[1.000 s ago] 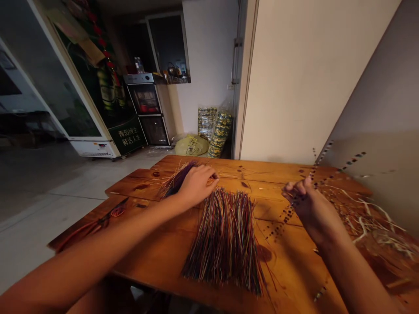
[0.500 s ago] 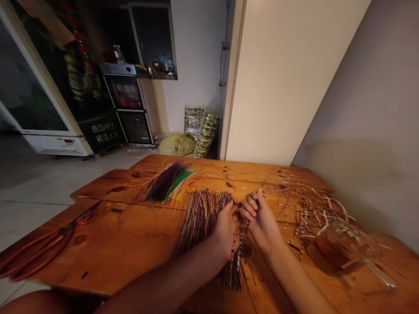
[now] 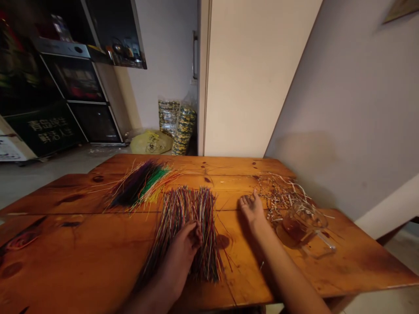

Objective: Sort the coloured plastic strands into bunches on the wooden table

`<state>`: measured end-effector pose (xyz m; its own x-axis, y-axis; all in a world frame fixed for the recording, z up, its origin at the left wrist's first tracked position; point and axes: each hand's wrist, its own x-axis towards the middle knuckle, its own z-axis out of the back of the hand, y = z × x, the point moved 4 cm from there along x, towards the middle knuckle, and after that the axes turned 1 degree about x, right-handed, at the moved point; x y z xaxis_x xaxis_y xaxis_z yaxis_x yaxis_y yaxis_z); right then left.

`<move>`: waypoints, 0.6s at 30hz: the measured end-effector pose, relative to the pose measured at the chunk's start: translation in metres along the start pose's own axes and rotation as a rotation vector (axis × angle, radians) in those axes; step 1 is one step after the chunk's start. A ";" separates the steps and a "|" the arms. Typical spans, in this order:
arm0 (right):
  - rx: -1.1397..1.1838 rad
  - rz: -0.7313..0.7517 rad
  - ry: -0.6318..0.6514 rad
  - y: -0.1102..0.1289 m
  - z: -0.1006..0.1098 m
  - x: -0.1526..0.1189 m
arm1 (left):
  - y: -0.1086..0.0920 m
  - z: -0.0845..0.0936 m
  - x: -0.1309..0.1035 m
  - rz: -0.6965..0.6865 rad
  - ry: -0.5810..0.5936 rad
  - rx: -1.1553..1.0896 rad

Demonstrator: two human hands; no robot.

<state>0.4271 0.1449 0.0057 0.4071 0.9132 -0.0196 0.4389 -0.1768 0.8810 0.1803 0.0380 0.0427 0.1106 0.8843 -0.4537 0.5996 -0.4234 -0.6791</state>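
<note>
Strands (image 3: 186, 203) laid in multicoloured bundle on worktop (image 3: 108, 253), left hand (image 3: 188, 240) seen over them, fingers curled, grip not determinable, right hand (image 3: 252, 210) held open near beaded strings (image 3: 274, 194).

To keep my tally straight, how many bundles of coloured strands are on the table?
2. The mixed-colour bundle lies near the middle, partly hidden by the left hand; the purple-and-green bundle lies farther back and left. No others show.

The strand bundle (image 3: 180, 207) looks rough, the table (image 3: 98, 257) glossy wood, the mug (image 3: 298, 226) glassy.
</note>
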 end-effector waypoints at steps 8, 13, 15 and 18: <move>0.105 -0.249 0.114 -0.020 -0.035 -0.043 | -0.047 0.062 -0.005 -0.463 -0.075 0.483; -0.432 -0.219 0.420 -0.029 -0.054 -0.064 | -0.056 0.095 0.024 -0.570 -0.144 0.854; -0.609 -0.176 0.475 -0.035 -0.054 -0.065 | -0.051 0.100 0.034 -0.544 -0.130 0.915; -0.791 -0.090 0.506 -0.040 -0.051 -0.062 | -0.046 0.098 0.039 -0.466 -0.105 0.871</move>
<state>0.3432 0.1142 -0.0038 -0.0798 0.9951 -0.0590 -0.2953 0.0329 0.9548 0.0794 0.0728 -0.0009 -0.0840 0.9950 -0.0537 -0.2308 -0.0718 -0.9704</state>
